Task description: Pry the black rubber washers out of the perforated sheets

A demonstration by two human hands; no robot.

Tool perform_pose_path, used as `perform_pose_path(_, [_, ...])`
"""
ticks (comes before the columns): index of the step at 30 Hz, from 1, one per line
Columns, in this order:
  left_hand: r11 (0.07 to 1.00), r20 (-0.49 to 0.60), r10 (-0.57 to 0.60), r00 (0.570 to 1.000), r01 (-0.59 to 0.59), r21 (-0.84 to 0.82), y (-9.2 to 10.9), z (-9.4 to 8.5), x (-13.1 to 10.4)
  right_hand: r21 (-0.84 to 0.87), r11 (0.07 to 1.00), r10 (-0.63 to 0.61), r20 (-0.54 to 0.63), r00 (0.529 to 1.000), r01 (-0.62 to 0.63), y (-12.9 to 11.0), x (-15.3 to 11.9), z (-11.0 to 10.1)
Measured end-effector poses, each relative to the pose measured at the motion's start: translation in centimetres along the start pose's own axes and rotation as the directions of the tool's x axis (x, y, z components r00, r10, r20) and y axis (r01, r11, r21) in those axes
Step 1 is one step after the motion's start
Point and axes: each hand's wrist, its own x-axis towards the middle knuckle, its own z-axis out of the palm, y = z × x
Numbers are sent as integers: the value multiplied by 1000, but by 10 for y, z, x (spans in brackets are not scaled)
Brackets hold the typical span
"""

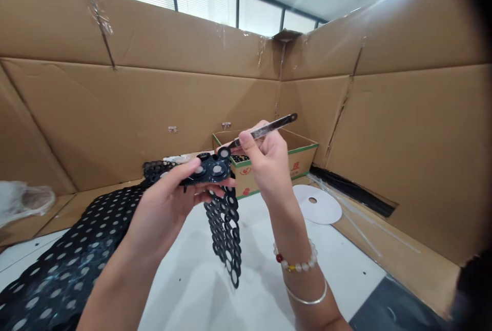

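Note:
My left hand (165,198) is closed on the edge of a black sheet of joined rings with pale round centres (209,169), thumb on top and fingers beneath. Part of that sheet (226,233) hangs below the fingers over the white table. Between the thumb and fingers of my right hand (267,159) is a pair of dark tweezers (269,128). The tips meet a single black ring with a pale centre (224,153), at the sheet's upper right corner. Whether that ring is apart from the sheet, I cannot tell.
Behind my right hand stands an open cardboard box (303,157) with green edging. A larger black dotted sheet (84,239) covers the table's left side. A white disc with a centre hole (325,205) lies at right. Tall cardboard walls (172,95) enclose the table. Clear plastic (26,200) lies far left.

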Motion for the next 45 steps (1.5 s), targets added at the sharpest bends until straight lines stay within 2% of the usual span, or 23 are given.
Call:
perform_pose_path(2, [976, 152, -121, 981, 146, -162, 1, -5, 2, -9, 1000, 17, 75, 997, -16, 4, 4, -6])
perform_pose_path(5, [922, 331, -182, 926, 278, -270, -1, -13, 6, -22, 999, 37, 182, 983, -33, 10, 9, -15])
perform_pose_path(9, [941, 434, -124, 893, 245, -235, -5, -22, 9, 1, 1000, 26, 207, 978, -27, 18, 14, -26])
perform_pose_path(12, [941, 447, -160, 880, 273, -201, -6, -24, 11, 40, 997, 50, 198, 979, -59, 19, 15, -29])
perform_pose_path(16, [813, 468, -316, 825, 490, -314, -10, -15, 10, 75, 995, 52, 205, 977, -69, 12, 9, -23])
perform_pose_path(18, [771, 384, -386, 839, 522, -365, -11, -7, 7, 65, 998, 10, 232, 973, -26, 8, 6, -20])
perform_pose_path(21, [821, 157, -409, 899, 438, -366, -13, 6, 1, 24, 999, -45, 252, 967, 40, 5, 5, -17])
perform_pose_path(24, [955, -46, -226, 973, 212, -209, -16, 15, -4, -47, 985, -157, 119, 980, 163, 3, 4, -17])
perform_pose_path(26, [998, -169, 15, 986, -4, 65, -18, 19, -7, -157, 936, -320, -16, 947, 313, -2, 1, -13])
perform_pose_path(27, [967, -208, 157, 965, -108, 230, -18, 20, -8, -223, 896, -406, -57, 912, 385, -7, -3, -10])
perform_pose_path(29, [823, -230, 413, 881, -253, 508, -17, 24, -12, -325, 806, -542, -69, 837, 495, -16, -13, -1])
perform_pose_path(31, [682, -226, 582, 781, -318, 658, -13, 26, -18, -380, 727, -630, -40, 775, 572, -24, -26, 12])
perform_pose_path(32, [642, -237, 632, 738, -326, 694, -10, 27, -21, -401, 693, -662, -26, 749, 599, -25, -31, 19])
perform_pose_path(34, [606, -272, 684, 677, -319, 729, -4, 27, -28, -433, 640, -702, 6, 712, 635, -25, -40, 31])
perform_pose_path(37, [584, -308, 717, 625, -297, 756, 3, 23, -36, -434, 602, -731, 39, 681, 671, -20, -47, 43])
perform_pose_path(41, [589, -314, 721, 618, -307, 748, 8, 18, -39, -439, 580, -741, 67, 668, 686, -18, -51, 46])
perform_pose_path(45, [625, -339, 709, 618, -328, 708, 7, 14, -35, -473, 566, -721, 113, 683, 675, -17, -54, 46])
